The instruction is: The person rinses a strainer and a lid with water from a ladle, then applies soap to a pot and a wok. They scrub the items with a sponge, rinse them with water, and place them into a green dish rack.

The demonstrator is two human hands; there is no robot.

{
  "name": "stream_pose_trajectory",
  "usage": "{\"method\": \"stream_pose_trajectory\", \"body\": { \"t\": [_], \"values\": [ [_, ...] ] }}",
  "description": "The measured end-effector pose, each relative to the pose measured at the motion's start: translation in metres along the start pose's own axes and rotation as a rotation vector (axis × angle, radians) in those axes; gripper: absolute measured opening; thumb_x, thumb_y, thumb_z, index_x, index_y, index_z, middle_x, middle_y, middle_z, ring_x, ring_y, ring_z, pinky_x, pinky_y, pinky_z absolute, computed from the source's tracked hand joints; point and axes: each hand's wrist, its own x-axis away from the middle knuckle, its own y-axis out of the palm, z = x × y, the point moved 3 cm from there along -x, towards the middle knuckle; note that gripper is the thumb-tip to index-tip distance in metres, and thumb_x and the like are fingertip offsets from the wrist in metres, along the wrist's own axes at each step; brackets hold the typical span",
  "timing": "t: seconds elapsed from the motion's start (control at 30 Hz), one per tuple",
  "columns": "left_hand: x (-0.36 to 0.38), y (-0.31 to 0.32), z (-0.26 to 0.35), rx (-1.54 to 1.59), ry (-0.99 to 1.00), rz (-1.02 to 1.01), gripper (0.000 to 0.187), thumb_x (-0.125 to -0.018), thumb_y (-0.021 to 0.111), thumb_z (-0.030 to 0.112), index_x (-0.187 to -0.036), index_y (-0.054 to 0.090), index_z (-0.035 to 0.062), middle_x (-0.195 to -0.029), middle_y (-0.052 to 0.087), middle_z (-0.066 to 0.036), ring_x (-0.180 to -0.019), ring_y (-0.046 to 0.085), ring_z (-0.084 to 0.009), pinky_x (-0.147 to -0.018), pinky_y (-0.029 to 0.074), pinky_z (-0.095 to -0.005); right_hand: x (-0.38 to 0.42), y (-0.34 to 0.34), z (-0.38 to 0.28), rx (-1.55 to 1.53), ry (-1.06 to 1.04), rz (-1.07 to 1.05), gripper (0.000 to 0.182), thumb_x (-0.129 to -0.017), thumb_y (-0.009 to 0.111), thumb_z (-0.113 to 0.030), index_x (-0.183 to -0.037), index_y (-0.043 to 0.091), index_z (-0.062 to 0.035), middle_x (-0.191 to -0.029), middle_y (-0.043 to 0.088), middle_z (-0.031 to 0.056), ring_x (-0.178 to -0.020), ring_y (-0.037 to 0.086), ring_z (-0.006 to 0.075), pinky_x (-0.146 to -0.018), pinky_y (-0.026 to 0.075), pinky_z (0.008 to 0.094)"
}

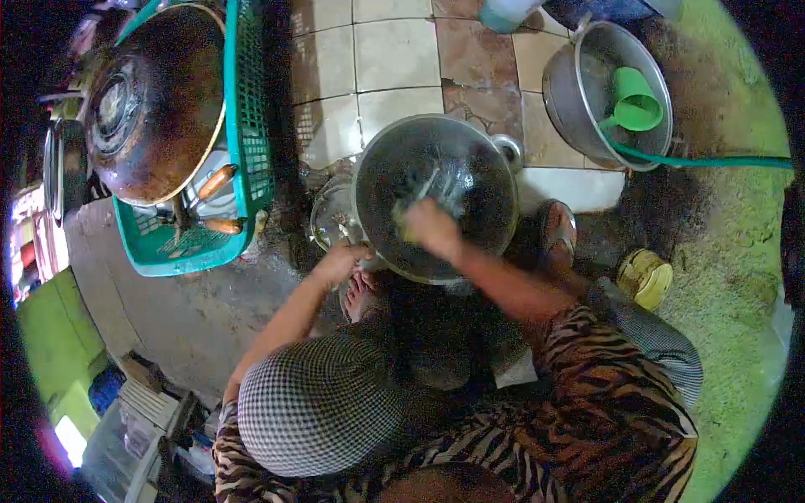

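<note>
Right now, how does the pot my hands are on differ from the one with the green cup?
The near pot has your left hand at its edge and your right hand inside; neither touches the far pot. The far pot holds the green cup, with a green hose across its rim; no hose crosses the near pot. Both are round, metal-looking and open.
</note>
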Motion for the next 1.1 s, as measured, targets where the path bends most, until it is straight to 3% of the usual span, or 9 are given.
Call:
{"method": "stream_pose_trajectory", "body": {
  "t": [0.3,0.4,0.5,0.6,0.7,0.8,0.93,1.07,1.1],
  "values": [
    [-0.001,0.011,-0.022,-0.023,-0.154,-0.072,0.018,-0.076,0.058,0.019,-0.084,0.061,0.0034,-0.076,0.059,-0.009,-0.072,0.056,-0.0167,-0.065,0.045,-0.0320,0.036,-0.033,0.042,-0.058,0.554,0.593,0.022,-0.078,0.049,-0.023,-0.087,0.059,-0.0049,-0.092,0.056,0.0192,-0.075,0.055,0.0327,-0.070,0.045,0.0441],
    [0.001,0.002,-0.001,-0.618,0.614,0.028,0.019,-0.075,0.056,0.018,-0.083,0.062,0.0019,-0.074,0.060,-0.008,-0.073,0.055,-0.0188,-0.070,0.044,-0.0345,0.029,0.010,-0.011,-0.353,0.354,0.422,0.031,-0.074,0.053,-0.027,-0.089,0.057,0.0004,-0.095,0.057,0.0197,-0.071,0.056,0.0343,-0.060,0.046,0.0435],
    [0.019,0.003,0.034,0.052,-0.049,-0.103,0.017,-0.076,0.055,0.015,-0.084,0.063,0.0024,-0.078,0.062,-0.010,-0.076,0.055,-0.0182,-0.074,0.044,-0.0324,0.038,-0.048,0.052,-0.111,-0.010,0.430,0.014,-0.074,0.057,-0.018,-0.068,0.055,-0.0055,-0.074,0.055,0.0155,-0.073,0.054,0.0325,-0.066,0.043,0.0456],
    [0.008,0.009,-0.001,-0.157,0.518,-0.124,0.019,-0.075,0.055,0.015,-0.083,0.062,-0.0005,-0.078,0.062,-0.009,-0.074,0.054,-0.0157,-0.073,0.044,-0.0312,0.003,-0.029,0.070,-0.325,0.432,0.578,0.015,-0.071,0.059,-0.020,-0.071,0.056,-0.0048,-0.070,0.053,0.0169,-0.070,0.053,0.0330,-0.063,0.042,0.0461],
    [0.006,0.008,-0.007,0.303,-0.236,-0.111,0.019,-0.075,0.055,0.015,-0.081,0.062,-0.0020,-0.079,0.063,-0.006,-0.074,0.055,-0.0135,-0.074,0.044,-0.0310,-0.018,-0.040,-0.022,-0.720,0.393,0.324,0.018,-0.070,0.058,-0.019,-0.072,0.059,-0.0013,-0.075,0.056,0.0207,-0.076,0.055,0.0369,-0.064,0.043,0.0468],
    [0.011,0.000,-0.006,0.165,-0.072,-0.171,0.019,-0.076,0.053,0.015,-0.078,0.063,-0.0013,-0.078,0.064,-0.005,-0.075,0.056,-0.0137,-0.073,0.044,-0.0306,-0.055,-0.039,0.003,-0.138,0.149,0.124,0.022,-0.074,0.055,-0.022,-0.077,0.060,-0.0006,-0.079,0.057,0.0221,-0.079,0.056,0.0358,-0.070,0.044,0.0451],
    [0.019,-0.004,0.032,0.441,-0.188,-0.189,0.017,-0.074,0.053,0.013,-0.074,0.064,0.0003,-0.077,0.064,-0.007,-0.074,0.056,-0.0149,-0.072,0.044,-0.0296,-0.071,-0.061,0.067,-0.096,0.669,0.974,0.017,-0.073,0.056,-0.017,-0.073,0.059,-0.0010,-0.075,0.058,0.0202,-0.073,0.057,0.0358,-0.064,0.046,0.0421],
    [0.004,-0.010,0.015,0.341,-0.093,-0.199,0.016,-0.074,0.054,0.014,-0.071,0.062,0.0004,-0.076,0.063,-0.007,-0.073,0.055,-0.0149,-0.073,0.043,-0.0294,-0.080,-0.041,-0.036,-0.484,0.201,0.905,0.026,-0.075,0.059,-0.026,-0.081,0.058,-0.0002,-0.086,0.055,0.0237,-0.086,0.053,0.0358,-0.080,0.041,0.0432],
    [0.003,-0.012,0.004,0.268,0.036,-0.179,0.016,-0.074,0.054,0.014,-0.069,0.061,0.0006,-0.075,0.062,-0.006,-0.073,0.055,-0.0148,-0.073,0.043,-0.0296,-0.082,-0.068,-0.021,-0.560,0.140,0.369,0.030,-0.077,0.058,-0.028,-0.087,0.057,0.0004,-0.091,0.055,0.0235,-0.087,0.052,0.0367,-0.082,0.040,0.0445]
  ]
}}
